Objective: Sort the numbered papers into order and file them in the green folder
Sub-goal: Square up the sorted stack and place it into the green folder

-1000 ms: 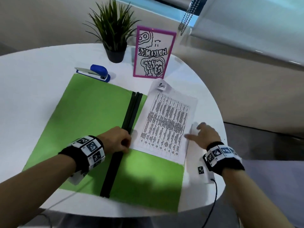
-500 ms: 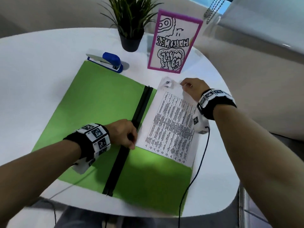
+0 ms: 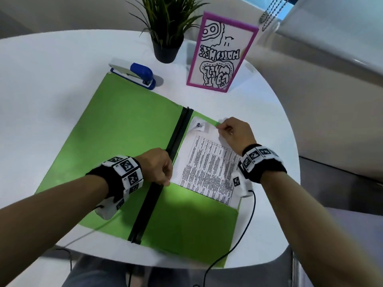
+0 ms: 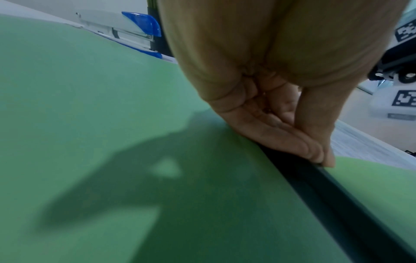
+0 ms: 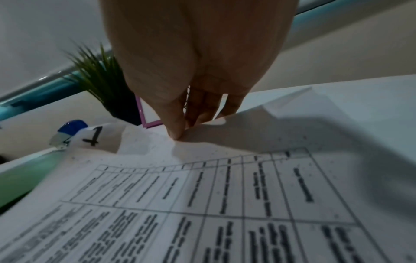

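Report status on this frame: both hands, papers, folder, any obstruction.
Left hand pinching pocket edge by the black spine. Right hand pinching papers at top edge, papers part-seated in green folder pocket. Nothing blocking.

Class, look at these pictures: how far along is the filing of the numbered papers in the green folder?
Nearly finished. Done: the green folder lies open, and the papers sit in its right pocket, sheet 1 on top in the right wrist view. In hand: the right hand pinches their top edge while the left hand holds the pocket's edge beside the spine. Left: seat them and close the folder. The order underneath is hidden.
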Demonstrator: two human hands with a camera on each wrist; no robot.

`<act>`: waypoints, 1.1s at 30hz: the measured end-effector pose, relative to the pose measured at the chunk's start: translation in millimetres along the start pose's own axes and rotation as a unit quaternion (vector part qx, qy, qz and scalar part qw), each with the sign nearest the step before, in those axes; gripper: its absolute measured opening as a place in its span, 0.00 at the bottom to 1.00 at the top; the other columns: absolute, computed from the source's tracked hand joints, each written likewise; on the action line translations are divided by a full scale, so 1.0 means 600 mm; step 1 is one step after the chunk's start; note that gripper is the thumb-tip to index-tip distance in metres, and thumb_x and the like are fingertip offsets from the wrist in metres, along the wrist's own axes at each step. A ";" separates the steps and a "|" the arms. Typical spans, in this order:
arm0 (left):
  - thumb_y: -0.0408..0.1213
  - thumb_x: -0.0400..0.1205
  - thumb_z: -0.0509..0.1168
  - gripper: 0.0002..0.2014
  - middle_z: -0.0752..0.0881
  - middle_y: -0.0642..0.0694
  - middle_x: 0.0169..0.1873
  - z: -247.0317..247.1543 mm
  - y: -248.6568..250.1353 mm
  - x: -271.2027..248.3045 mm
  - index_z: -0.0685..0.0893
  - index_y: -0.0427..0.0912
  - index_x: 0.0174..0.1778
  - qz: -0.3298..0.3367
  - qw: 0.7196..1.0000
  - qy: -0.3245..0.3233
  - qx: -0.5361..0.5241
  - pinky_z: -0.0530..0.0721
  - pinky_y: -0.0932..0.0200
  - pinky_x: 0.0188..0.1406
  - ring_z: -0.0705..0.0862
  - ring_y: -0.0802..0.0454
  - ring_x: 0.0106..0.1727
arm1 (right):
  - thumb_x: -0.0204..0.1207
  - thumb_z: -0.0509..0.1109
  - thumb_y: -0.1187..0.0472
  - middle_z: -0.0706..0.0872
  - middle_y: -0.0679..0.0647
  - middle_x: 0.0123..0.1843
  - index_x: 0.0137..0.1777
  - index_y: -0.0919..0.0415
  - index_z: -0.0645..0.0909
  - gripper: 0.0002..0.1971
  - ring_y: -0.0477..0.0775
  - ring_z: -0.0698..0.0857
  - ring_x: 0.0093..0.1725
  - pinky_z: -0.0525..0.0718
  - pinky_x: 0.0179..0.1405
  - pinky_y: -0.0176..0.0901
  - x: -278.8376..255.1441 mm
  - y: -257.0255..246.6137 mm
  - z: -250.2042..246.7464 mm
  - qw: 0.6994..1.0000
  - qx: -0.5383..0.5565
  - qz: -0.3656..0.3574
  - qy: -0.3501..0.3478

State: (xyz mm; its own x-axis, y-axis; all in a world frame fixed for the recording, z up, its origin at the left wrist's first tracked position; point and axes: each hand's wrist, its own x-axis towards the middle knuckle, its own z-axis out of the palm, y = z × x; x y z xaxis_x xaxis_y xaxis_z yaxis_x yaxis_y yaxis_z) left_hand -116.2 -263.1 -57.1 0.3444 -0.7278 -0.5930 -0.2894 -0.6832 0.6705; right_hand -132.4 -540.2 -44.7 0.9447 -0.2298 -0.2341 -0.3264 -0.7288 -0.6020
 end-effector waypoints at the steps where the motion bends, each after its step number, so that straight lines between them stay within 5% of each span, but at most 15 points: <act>1: 0.35 0.70 0.79 0.04 0.91 0.44 0.34 0.001 0.000 0.000 0.91 0.42 0.31 0.000 1.000 0.003 0.002 0.82 0.67 0.34 0.89 0.51 0.35 | 0.75 0.73 0.68 0.89 0.53 0.47 0.47 0.58 0.88 0.06 0.56 0.87 0.50 0.83 0.58 0.49 -0.005 0.001 0.006 1.000 -0.003 0.004 -0.003; 4: 0.35 0.70 0.79 0.10 0.91 0.44 0.34 0.001 -0.001 0.000 0.87 0.49 0.25 0.001 1.000 0.008 -0.001 0.82 0.66 0.34 0.89 0.51 0.34 | 0.74 0.72 0.68 0.86 0.58 0.53 0.51 0.61 0.88 0.07 0.58 0.83 0.56 0.77 0.60 0.45 -0.008 0.000 0.007 0.999 -0.033 0.000 -0.004; 7: 0.34 0.71 0.79 0.12 0.91 0.45 0.31 0.002 -0.001 -0.002 0.86 0.49 0.24 0.005 1.000 0.009 -0.017 0.83 0.66 0.34 0.88 0.54 0.31 | 0.74 0.72 0.65 0.80 0.58 0.57 0.55 0.57 0.85 0.10 0.61 0.81 0.59 0.79 0.61 0.54 -0.008 -0.006 0.007 0.995 -0.093 -0.020 -0.011; 12: 0.32 0.71 0.79 0.07 0.89 0.48 0.25 0.008 -0.006 -0.008 0.90 0.42 0.29 0.025 0.997 0.000 -0.076 0.84 0.66 0.32 0.86 0.57 0.26 | 0.76 0.71 0.58 0.79 0.57 0.62 0.64 0.57 0.82 0.16 0.62 0.77 0.63 0.74 0.60 0.54 -0.036 -0.022 0.021 0.977 -0.210 -0.042 0.008; 16: 0.30 0.71 0.79 0.04 0.92 0.41 0.33 -0.003 -0.004 -0.037 0.91 0.37 0.38 0.034 0.972 0.003 -0.231 0.89 0.57 0.37 0.89 0.47 0.32 | 0.75 0.71 0.55 0.75 0.56 0.68 0.71 0.55 0.77 0.23 0.60 0.74 0.68 0.73 0.64 0.58 -0.072 -0.027 0.004 0.974 -0.217 0.018 0.065; 18: 0.33 0.72 0.78 0.06 0.92 0.41 0.38 -0.021 -0.012 -0.052 0.90 0.36 0.42 0.014 0.953 0.101 -0.286 0.90 0.49 0.45 0.90 0.42 0.38 | 0.77 0.70 0.56 0.74 0.58 0.69 0.72 0.58 0.74 0.23 0.61 0.74 0.68 0.75 0.63 0.57 -0.100 -0.018 -0.007 0.974 -0.159 0.107 0.119; 20: 0.36 0.76 0.75 0.05 0.91 0.45 0.41 -0.047 -0.034 -0.072 0.89 0.40 0.45 -0.043 0.940 0.262 -0.214 0.88 0.48 0.52 0.89 0.45 0.41 | 0.79 0.68 0.56 0.73 0.64 0.70 0.71 0.64 0.72 0.23 0.66 0.76 0.68 0.77 0.64 0.57 -0.137 -0.010 -0.017 0.961 -0.090 0.215 0.148; 22: 0.36 0.78 0.72 0.07 0.89 0.43 0.47 -0.077 -0.071 -0.098 0.88 0.43 0.51 -0.137 0.905 0.392 -0.086 0.86 0.48 0.55 0.87 0.43 0.48 | 0.81 0.66 0.49 0.72 0.69 0.71 0.71 0.70 0.70 0.28 0.70 0.76 0.69 0.75 0.68 0.56 -0.173 0.004 -0.019 0.934 -0.047 0.336 0.110; 24: 0.37 0.76 0.70 0.16 0.84 0.35 0.56 -0.098 -0.119 -0.124 0.84 0.38 0.59 -0.250 0.863 0.439 -0.017 0.83 0.41 0.58 0.82 0.34 0.58 | 0.80 0.63 0.39 0.75 0.70 0.71 0.71 0.71 0.69 0.35 0.69 0.76 0.71 0.74 0.68 0.54 -0.209 0.018 -0.008 0.907 -0.040 0.417 0.047; 28: 0.42 0.82 0.66 0.21 0.79 0.25 0.56 -0.122 -0.185 -0.160 0.76 0.25 0.60 -0.364 0.838 0.398 -0.080 0.79 0.43 0.51 0.80 0.29 0.57 | 0.77 0.68 0.38 0.82 0.68 0.64 0.63 0.70 0.73 0.33 0.66 0.81 0.65 0.76 0.60 0.48 -0.239 0.018 0.010 0.917 -0.041 0.396 0.007; 31: 0.44 0.83 0.67 0.19 0.83 0.34 0.34 -0.162 -0.213 -0.206 0.84 0.28 0.42 -0.303 0.904 0.293 -0.076 0.76 0.57 0.33 0.83 0.40 0.36 | 0.75 0.72 0.44 0.82 0.67 0.65 0.63 0.70 0.75 0.30 0.64 0.81 0.66 0.76 0.60 0.46 -0.235 -0.013 0.011 0.923 -0.048 0.381 -0.009; 33: 0.37 0.81 0.70 0.13 0.82 0.36 0.32 -0.201 -0.220 -0.238 0.86 0.27 0.41 -0.242 0.929 0.249 -0.130 0.79 0.58 0.34 0.80 0.44 0.32 | 0.74 0.73 0.41 0.83 0.66 0.65 0.64 0.70 0.78 0.32 0.64 0.81 0.65 0.77 0.61 0.47 -0.225 -0.028 0.014 0.924 -0.045 0.378 -0.018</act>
State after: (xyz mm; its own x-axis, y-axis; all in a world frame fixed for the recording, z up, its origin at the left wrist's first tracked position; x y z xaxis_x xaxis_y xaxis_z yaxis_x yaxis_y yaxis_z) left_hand -19.6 -61.8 -7.5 0.7665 -0.1766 -0.6175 0.2111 -0.8388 0.5019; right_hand -254.9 -491.5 -9.0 0.4447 -0.6754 -0.5882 -0.8877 -0.4195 -0.1895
